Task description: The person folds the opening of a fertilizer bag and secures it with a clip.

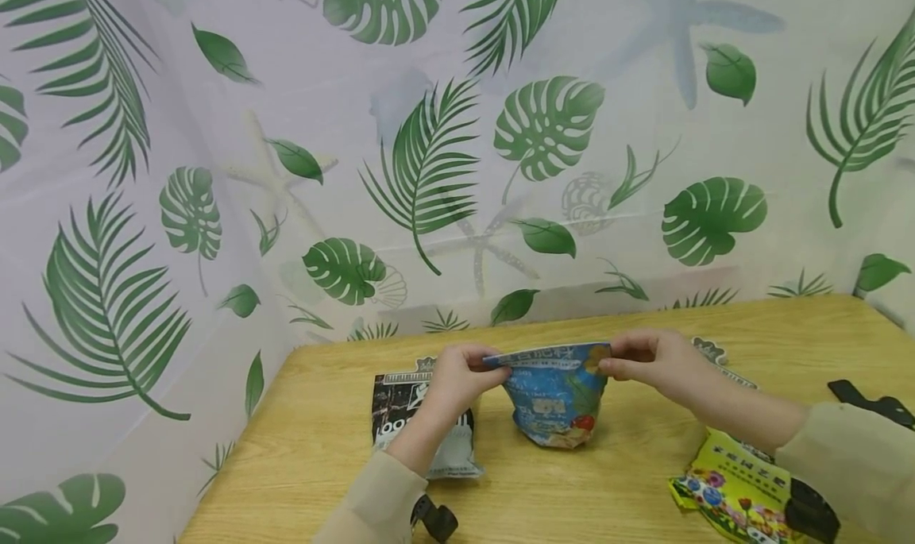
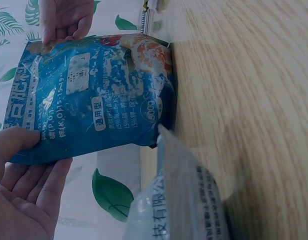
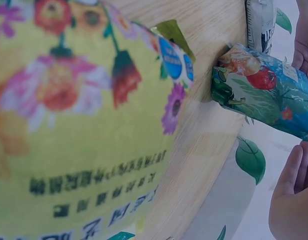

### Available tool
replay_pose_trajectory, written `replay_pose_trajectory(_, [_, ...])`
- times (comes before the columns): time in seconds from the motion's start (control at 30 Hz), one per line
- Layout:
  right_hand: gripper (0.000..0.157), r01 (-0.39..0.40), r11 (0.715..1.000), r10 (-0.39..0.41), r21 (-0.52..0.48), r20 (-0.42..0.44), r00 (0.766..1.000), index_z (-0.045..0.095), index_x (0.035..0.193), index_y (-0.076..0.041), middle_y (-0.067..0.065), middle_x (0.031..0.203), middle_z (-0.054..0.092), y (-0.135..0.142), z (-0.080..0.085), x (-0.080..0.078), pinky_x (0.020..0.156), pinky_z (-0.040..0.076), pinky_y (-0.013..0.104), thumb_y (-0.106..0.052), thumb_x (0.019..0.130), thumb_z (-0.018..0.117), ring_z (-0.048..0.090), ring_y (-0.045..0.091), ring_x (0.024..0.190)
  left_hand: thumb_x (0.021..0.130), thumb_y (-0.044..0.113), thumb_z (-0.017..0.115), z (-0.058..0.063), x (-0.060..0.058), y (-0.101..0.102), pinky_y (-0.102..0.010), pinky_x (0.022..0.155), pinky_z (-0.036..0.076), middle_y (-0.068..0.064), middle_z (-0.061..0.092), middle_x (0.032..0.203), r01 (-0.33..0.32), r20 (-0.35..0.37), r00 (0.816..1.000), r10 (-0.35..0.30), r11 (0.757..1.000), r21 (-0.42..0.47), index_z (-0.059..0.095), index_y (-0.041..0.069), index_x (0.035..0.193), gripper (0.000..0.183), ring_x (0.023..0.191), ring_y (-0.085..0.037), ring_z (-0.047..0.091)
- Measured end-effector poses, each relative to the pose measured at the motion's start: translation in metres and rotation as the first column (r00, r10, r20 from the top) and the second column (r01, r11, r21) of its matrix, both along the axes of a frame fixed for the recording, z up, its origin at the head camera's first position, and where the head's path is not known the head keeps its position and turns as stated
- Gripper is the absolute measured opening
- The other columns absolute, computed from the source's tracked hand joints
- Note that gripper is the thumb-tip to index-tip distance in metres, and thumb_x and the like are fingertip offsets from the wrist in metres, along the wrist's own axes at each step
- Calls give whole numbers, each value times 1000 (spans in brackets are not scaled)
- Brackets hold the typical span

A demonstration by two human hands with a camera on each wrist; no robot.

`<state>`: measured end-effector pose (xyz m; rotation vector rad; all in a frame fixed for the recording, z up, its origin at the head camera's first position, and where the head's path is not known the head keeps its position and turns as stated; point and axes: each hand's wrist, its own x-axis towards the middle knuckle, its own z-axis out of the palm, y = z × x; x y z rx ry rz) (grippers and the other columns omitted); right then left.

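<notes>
A blue fertilizer bag (image 1: 554,405), printed with vegetables and white lettering, stands upright at the middle of the table. My left hand (image 1: 461,381) pinches its top left corner between thumb and fingers. At the opposite top corner, my right hand (image 1: 654,361) grips the edge the same way. The left wrist view shows the bag's printed face (image 2: 99,95) and its bottom by the tabletop. In the right wrist view, the left hand (image 3: 305,55) is cut off by the frame edge.
A black and silver bag (image 1: 450,449) lies left of the blue bag, partly behind my left forearm. On the right, a yellow flower-printed bag (image 1: 736,488) lies below my right forearm. The wood-grain table (image 1: 307,425) meets a leaf-patterned backdrop (image 1: 457,210) at its far edge.
</notes>
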<state>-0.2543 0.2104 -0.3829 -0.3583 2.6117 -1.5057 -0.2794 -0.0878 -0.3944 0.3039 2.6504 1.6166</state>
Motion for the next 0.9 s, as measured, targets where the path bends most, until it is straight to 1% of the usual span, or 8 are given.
replay_pose_trajectory(0.17, [36,-9,1000,9,1,-17,1000,71,124,1,8,117,75,3,0,0,89,60,36,-28,103,74,69,10,99,93,6,82,2,1,0,-42,89,65,-16,81,112,-3,1,1000,3,1000,16,82,1,108,16,105,-30,78])
replay_pose_trajectory(0.27, [37,-15,1000,15,7,-36,999,71,127,2,9,117,76,5,0,0,88,60,34,-26,103,74,70,8,98,93,6,82,1,0,0,-41,88,65,-17,81,109,0,-6,1000,0,1000,7,82,1,106,14,103,-30,79])
replay_pose_trajectory(0.37, [36,-13,1000,14,20,-57,998,72,126,2,10,116,77,8,1,-2,86,60,30,-25,103,74,72,9,97,93,7,81,1,0,-1,-40,87,65,-16,81,108,6,-7,1000,-6,1000,-4,82,2,106,14,101,-29,78])
replay_pose_trajectory(0.5, [35,-9,999,11,34,-81,997,72,128,2,11,115,78,12,2,-5,85,59,29,-24,104,72,72,12,98,93,7,82,0,-1,-1,-40,87,65,-16,81,108,9,-9,1000,-10,1000,-5,82,2,107,15,101,-29,78])
replay_pose_trajectory(0.63, [36,-12,1000,15,25,-95,995,70,130,5,14,117,78,17,3,-9,85,59,24,-22,106,69,72,6,95,93,7,82,0,-1,-1,-40,87,65,-16,81,109,0,-11,1000,-1,1000,-7,82,2,107,15,102,-29,78])
replay_pose_trajectory(0.77, [37,-8,1000,8,0,-90,996,68,131,9,16,118,78,20,3,-12,83,60,19,-19,106,67,71,-3,90,93,7,82,-1,-1,-1,-40,87,65,-15,81,109,-2,-10,1000,2,1000,-1,82,2,106,14,103,-29,78])
replay_pose_trajectory(0.9, [38,0,1000,-1,-9,-87,996,66,132,11,19,121,77,23,3,-15,83,60,18,-18,107,66,70,-4,90,93,7,82,-2,-2,-1,-41,87,65,-16,81,108,4,-15,1000,-4,1000,-2,82,2,106,14,102,-30,79])
